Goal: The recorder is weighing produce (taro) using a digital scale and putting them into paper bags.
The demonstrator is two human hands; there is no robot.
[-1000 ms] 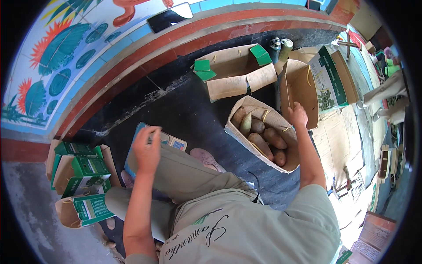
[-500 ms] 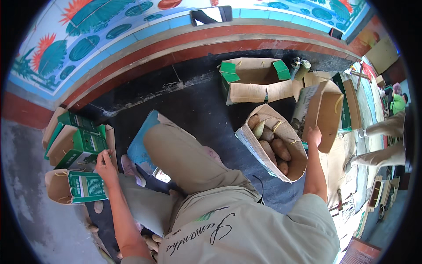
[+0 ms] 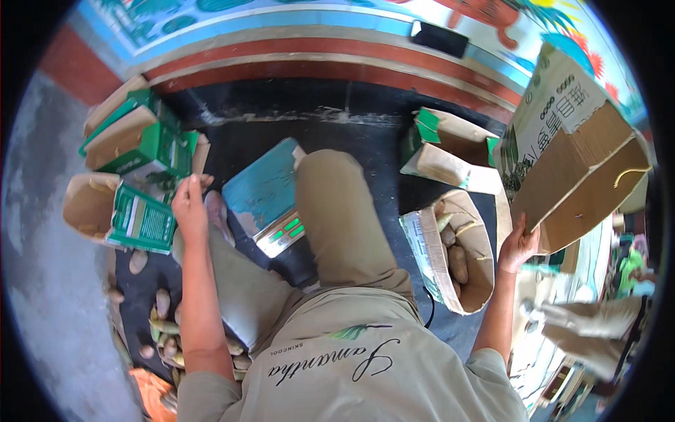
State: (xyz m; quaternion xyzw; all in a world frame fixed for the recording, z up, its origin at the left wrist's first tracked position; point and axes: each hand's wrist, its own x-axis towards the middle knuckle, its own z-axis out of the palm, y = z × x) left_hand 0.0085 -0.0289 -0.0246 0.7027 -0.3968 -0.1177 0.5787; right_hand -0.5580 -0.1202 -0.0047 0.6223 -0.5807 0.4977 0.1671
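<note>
My right hand (image 3: 519, 246) grips the lower edge of an open cardboard box (image 3: 573, 165), raised and tilted on the right; its inside is bare brown board with a yellow cord handle. Nearer my body, on the floor, stands another open box (image 3: 480, 271) holding several brown tubers (image 3: 457, 264). On the left, my left hand (image 3: 190, 207) hovers beside the green cartons, its fingers loosely bent and nothing visible in them. Below that hand is an open green carton (image 3: 144, 218). A blue platform scale (image 3: 264, 186) with lit green displays stands in front of my legs.
More green cartons (image 3: 144, 141) stand at the far left. An open box (image 3: 450, 151) sits near the wall. Loose tubers (image 3: 169, 344) and an orange bag (image 3: 151, 394) lie at lower left. A dark phone-like slab (image 3: 439, 40) rests on the wall ledge. Another person's legs (image 3: 590, 330) show at right.
The held box has risen and swung outward to the right, with my right hand still on its edge. My left hand remains near the green cartons. The view has turned, and the scale's lit displays now show.
</note>
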